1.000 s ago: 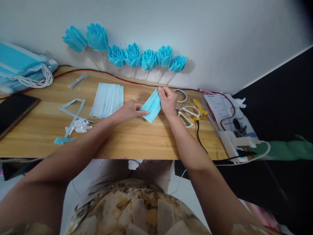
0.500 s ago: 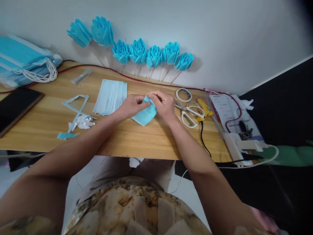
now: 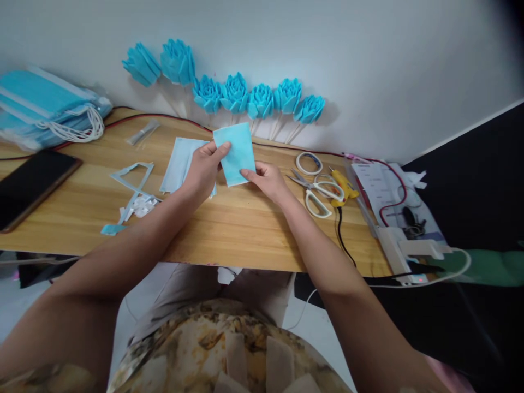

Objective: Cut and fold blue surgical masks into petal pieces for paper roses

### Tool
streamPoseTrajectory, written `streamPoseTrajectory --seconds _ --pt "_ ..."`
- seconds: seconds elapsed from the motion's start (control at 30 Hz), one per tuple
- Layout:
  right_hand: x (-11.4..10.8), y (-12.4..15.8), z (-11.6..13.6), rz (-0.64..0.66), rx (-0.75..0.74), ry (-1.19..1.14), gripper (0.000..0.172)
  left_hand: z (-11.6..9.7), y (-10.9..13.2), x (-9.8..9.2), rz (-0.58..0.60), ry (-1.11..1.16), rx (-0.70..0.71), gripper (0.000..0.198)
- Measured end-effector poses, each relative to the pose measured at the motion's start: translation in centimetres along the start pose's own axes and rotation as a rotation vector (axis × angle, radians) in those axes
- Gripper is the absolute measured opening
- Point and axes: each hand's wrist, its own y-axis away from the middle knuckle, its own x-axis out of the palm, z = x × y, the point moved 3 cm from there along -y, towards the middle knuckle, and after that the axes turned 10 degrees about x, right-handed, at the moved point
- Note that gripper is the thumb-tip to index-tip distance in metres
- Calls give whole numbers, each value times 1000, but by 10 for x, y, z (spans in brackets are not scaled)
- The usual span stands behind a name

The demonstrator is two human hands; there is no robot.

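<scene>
Blue fabric sheet (image 3: 236, 155): being held up above the desk (image 3: 241, 240), its long axis running away from the person, far end leaning slightly left; its back is facing out of view. Left hand (image 3: 203, 168): fingers gripping the sheet's left edge, thumb pressing the front. Right hand (image 3: 269, 181): fingers pinching the near right corner. Pale mask sheets (image 3: 177, 164): lying on the desk, the left hand hiding part of them. Pile of face masks (image 3: 43, 98): extending beyond the left border. Printed paper (image 3: 370, 177): lying at right, bearing lines too small to read.
</scene>
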Motion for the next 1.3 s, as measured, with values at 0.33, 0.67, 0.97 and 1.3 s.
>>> streamPoseTrajectory --seconds 0.33,0.67,0.97,1.3 --pt "12 8 11 90 -37 289 47 0 -1 -5 -257 142 -9 42" --pt "6 6 8 163 119 -258 67 0 4 1 -220 94 -51 31" --pt "2 3 6 -114 56 -128 61 -2 11 11 -112 119 -100 29" --pt "-12 3 12 -363 -92 -103 49 -4 5 4 -157 -5 -20 26"
